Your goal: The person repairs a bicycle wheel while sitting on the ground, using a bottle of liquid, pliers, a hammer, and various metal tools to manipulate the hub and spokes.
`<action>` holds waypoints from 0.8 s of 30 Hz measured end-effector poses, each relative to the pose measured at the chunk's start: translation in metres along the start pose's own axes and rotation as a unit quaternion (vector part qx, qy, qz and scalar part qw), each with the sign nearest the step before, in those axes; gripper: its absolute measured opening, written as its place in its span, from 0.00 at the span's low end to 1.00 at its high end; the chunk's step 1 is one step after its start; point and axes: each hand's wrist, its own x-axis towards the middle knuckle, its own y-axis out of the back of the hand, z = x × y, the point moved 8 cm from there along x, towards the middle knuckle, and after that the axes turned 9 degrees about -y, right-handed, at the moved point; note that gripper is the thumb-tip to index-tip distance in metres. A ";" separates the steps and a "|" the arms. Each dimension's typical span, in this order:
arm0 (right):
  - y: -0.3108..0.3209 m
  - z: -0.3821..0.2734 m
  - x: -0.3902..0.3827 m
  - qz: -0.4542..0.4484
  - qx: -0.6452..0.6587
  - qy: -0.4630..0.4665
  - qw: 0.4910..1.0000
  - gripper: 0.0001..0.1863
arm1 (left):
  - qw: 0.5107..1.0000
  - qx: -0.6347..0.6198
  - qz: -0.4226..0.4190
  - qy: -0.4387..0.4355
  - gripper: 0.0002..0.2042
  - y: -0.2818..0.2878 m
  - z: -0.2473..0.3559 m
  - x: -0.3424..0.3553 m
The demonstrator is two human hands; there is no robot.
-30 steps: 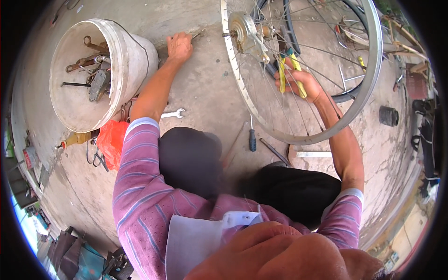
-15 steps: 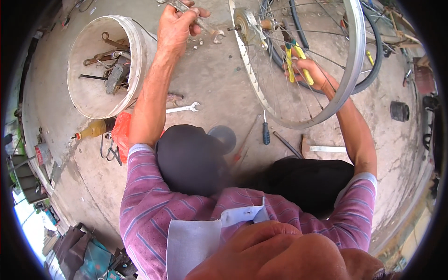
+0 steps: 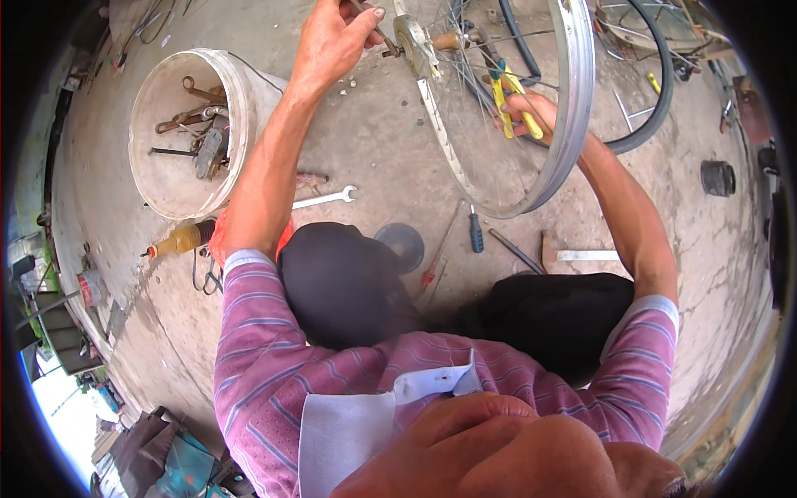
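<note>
Gripping a dull wrench (image 3: pixel 383 39) in the left hand (image 3: pixel 337 40), far and just left of centre; curled around the shaft, with thumb laid along it. Cannot tell how all the fingers lie, being partly cut off at the upper edge. Cannot confirm contact between wrench end and axle; very near at least. Closing the right hand (image 3: pixel 530 114), seen in part through the spokes, around yellow-handled pliers (image 3: pixel 501 98); handles parted in a V, head pointing toward the far side of the axle.

Located the wheel (image 3: pixel 573 91) far, right of centre, between both hands. Roughly upright, silver-grey at the rim, thin-spoked, worn and brownish at the hub (image 3: pixel 413 43). Noted at left: white bucket (image 3: pixel 143 162), holding rusty tools. Noted nearer, below the wheel: blue screwdriver (image 3: pixel 476 233), lying on concrete.
</note>
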 end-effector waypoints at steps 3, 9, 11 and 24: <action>-0.004 -0.003 -0.001 0.036 -0.050 0.003 0.998 0.25 | 1.000 0.006 -0.008 -0.005 0.12 -0.004 0.002 0.004; -0.025 -0.018 -0.017 0.058 -0.049 -0.004 0.997 0.23 | 1.000 0.010 -0.025 -0.012 0.10 -0.011 0.003 0.010; -0.019 -0.014 -0.014 0.059 -0.066 -0.008 0.996 0.24 | 0.999 0.019 -0.039 -0.026 0.10 -0.013 -0.001 0.015; 0.006 0.003 0.001 0.015 0.005 0.009 1.000 0.32 | 0.952 -0.178 -0.057 0.242 0.18 -0.044 -0.165 0.023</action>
